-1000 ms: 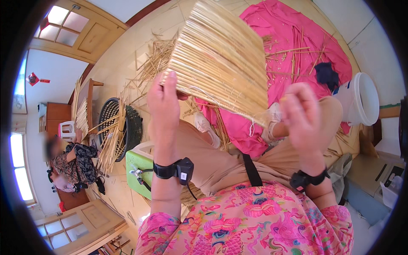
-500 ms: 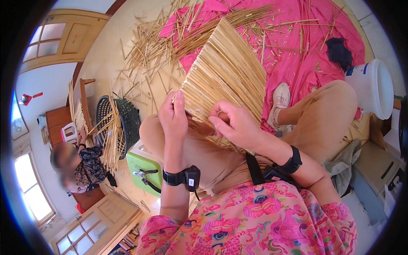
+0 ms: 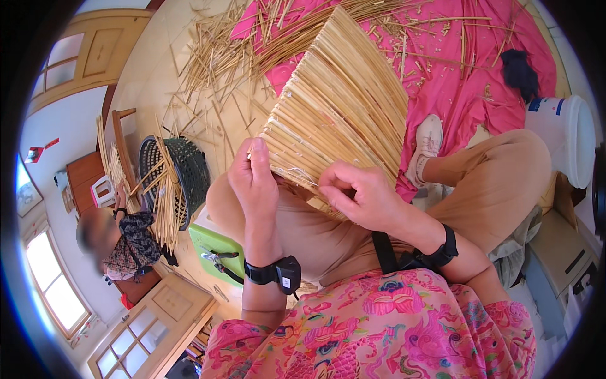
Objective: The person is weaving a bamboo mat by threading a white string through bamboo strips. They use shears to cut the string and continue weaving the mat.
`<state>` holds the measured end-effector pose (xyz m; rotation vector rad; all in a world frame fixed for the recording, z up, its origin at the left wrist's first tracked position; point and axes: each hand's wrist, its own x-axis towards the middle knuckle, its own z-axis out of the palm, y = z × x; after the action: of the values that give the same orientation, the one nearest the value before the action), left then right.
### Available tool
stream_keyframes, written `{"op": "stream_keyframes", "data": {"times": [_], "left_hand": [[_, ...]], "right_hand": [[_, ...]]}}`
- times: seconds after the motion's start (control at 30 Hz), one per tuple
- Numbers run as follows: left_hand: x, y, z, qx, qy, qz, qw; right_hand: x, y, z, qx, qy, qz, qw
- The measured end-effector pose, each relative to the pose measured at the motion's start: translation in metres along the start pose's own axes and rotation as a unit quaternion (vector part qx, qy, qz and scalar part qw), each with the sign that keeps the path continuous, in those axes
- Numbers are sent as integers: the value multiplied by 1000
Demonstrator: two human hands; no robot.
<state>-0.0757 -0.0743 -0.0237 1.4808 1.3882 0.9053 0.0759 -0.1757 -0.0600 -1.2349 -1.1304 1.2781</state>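
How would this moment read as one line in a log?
left hand: grips straw mat edge | right hand: pinches mat edge | mat: on lap

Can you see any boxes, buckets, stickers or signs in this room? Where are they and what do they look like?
Round white plastic bucket: on the floor at the right, beside the pink cloth; a blue patch sits near its rim.
Small red hanging decoration: on the white wall at the far left, pennant-like.
Framed picture: same wall, lower, rectangular; too small to tell more.
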Motion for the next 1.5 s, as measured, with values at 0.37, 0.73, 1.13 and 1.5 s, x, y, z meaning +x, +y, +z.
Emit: {"op": "stream_keyframes", "data": {"times": [0.37,0.73,1.13,1.5], "left_hand": [[1,0,2,-3,8,-10,1000],[-1,2,4,-18,7,-22,1000],[-1,-1,0,-35,-11,-51,998],[-1,-4,-3,-59,-18,-54,997]], "right_hand": [[0,0,-5,82,-17,66,994],[0,10,1,91,-7,58,994],[4,-9,3,144,-32,103,984],[8,-8,10,120,-23,90,988]]}}
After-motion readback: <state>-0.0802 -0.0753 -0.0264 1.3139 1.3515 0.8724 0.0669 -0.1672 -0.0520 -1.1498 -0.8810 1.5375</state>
